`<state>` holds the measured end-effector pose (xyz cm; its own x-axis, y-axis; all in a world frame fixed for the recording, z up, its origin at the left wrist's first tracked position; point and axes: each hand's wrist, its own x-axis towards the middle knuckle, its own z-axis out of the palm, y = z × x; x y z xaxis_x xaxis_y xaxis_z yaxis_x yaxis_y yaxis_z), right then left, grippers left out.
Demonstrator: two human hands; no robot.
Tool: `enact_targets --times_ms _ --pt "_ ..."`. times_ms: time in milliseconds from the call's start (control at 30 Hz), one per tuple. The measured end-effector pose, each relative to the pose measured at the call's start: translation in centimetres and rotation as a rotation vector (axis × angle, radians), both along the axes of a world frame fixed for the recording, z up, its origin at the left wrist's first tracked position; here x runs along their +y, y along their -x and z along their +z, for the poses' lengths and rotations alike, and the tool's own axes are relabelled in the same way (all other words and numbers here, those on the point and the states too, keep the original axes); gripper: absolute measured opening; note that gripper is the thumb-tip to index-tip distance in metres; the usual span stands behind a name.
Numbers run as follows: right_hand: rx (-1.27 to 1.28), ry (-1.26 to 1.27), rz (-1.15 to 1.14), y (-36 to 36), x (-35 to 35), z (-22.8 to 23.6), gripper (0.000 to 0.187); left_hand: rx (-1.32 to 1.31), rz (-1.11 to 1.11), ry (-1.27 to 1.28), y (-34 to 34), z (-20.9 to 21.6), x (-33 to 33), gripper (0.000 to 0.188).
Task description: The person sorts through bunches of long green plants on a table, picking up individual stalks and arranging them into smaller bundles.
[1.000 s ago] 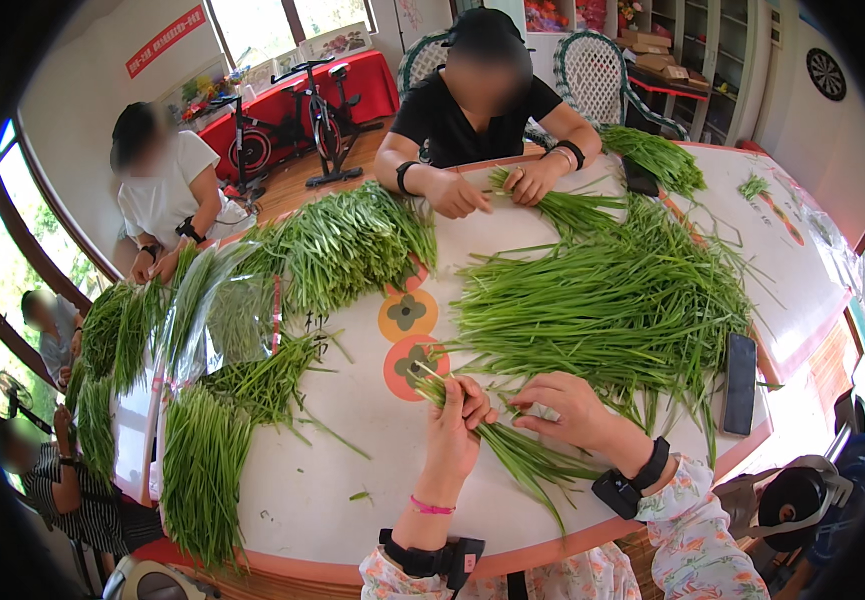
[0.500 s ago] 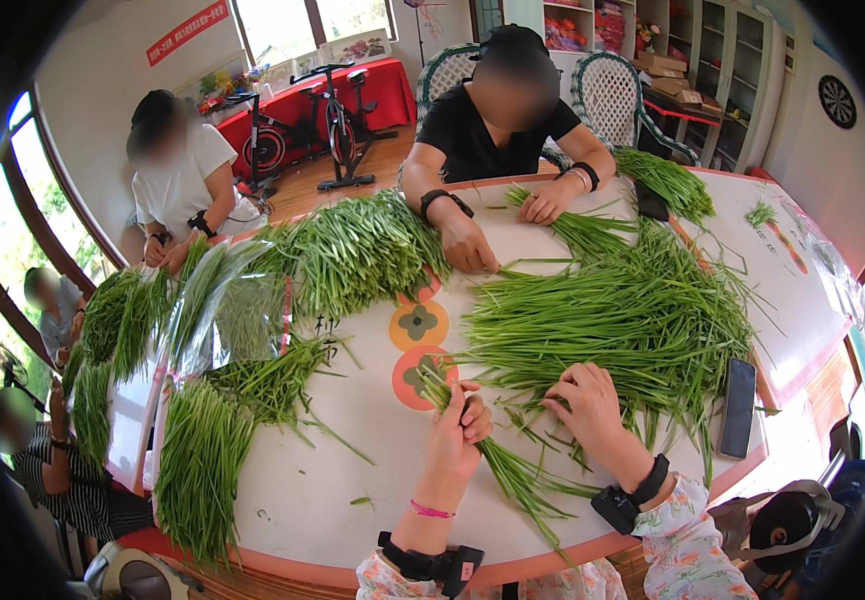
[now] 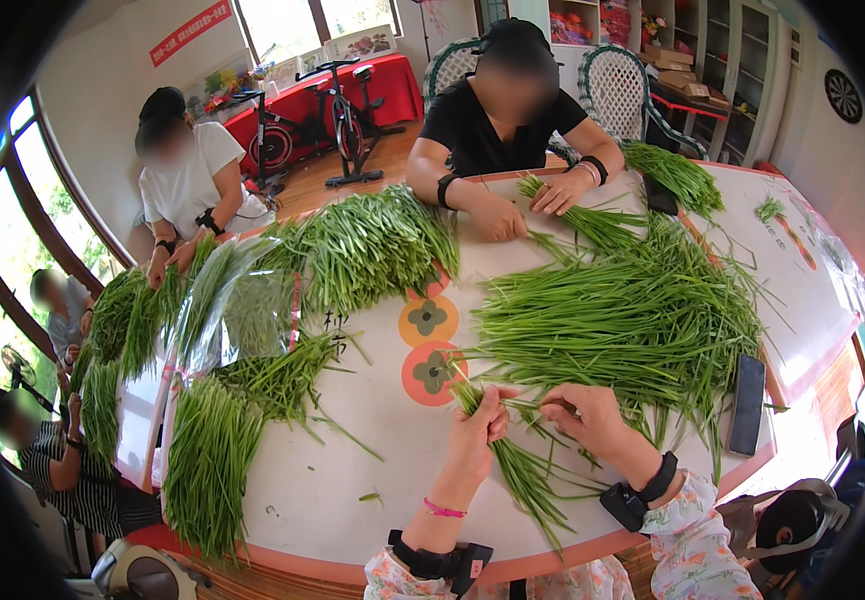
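Observation:
My left hand (image 3: 479,432) is closed around a small bunch of garlic chives (image 3: 531,490), pale ends up and to the left, green tips trailing toward the table's near edge. Just right of it, my right hand (image 3: 598,425) is bent, thumb and forefinger drawn together beside the bunch. Whatever is between those fingertips is too small to make out. Beyond my right hand spreads a large loose heap of garlic chives (image 3: 618,315), with stray stalks along its near side.
Tidied chives lie in a near-left pile (image 3: 215,465) and a far pile (image 3: 378,245), beside a clear plastic bag (image 3: 253,310). A phone (image 3: 747,405) rests at right. Across the white table (image 3: 353,510), a person in black (image 3: 498,130) handles chives; others work at left.
My right hand has moved slightly left, its fingers closing in toward the bunch in my left hand. Across the table, the person's hands have drawn closer together. The view has shifted a little.

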<state>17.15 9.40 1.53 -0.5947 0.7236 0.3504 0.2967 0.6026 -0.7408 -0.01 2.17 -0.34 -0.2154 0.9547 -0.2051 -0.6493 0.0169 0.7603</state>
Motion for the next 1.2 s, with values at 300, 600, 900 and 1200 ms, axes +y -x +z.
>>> enact_targets --times_ms 300,600,900,1200 --pt "-0.256 -0.426 -0.275 -0.5 1.3 -0.8 0.017 -0.179 0.041 -0.067 -0.2 0.2 0.1 0.029" --pt "-0.1 -0.497 -0.219 -0.1 1.2 0.4 0.015 0.06 -0.01 0.047 -0.1 0.9 0.1 0.02" --pt "-0.038 -0.266 -0.046 -0.1 0.5 0.2 0.013 -0.024 0.082 0.013 -0.3 0.1 0.1 0.024" --pt "-0.276 -0.518 -0.326 -0.6 1.4 -0.4 0.015 -0.23 0.034 -0.048 -0.2 0.6 0.2 0.017"
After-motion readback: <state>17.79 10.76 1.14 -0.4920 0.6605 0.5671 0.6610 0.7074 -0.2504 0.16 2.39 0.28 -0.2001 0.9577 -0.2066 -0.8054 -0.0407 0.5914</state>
